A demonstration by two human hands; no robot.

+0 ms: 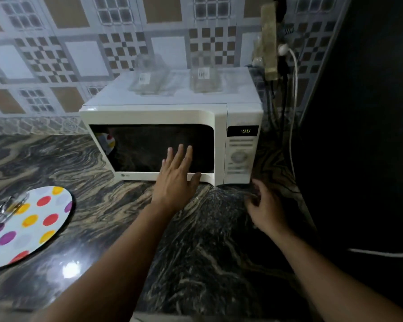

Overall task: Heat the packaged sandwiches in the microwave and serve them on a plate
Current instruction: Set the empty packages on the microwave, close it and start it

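A white microwave [219,117] stands on the marbled counter against the tiled wall, its door shut and its display lit. My left hand [176,176] lies flat on the lower right of the dark door window, fingers spread. My right hand [264,208] hovers low over the counter below the control panel [241,156], fingers loosely curled, holding nothing. Two clear plastic sandwich packages [149,76] [204,76] with barcode labels rest on top of the microwave. A white plate with coloured dots [36,219] lies at the left, with metal tongs [4,212] on it.
A power strip [270,40] hangs on the wall right of the microwave, with a white plug and cables [293,94] running down. A dark tall surface [363,112] borders the counter on the right. The marbled counter [196,252] stretches in front.
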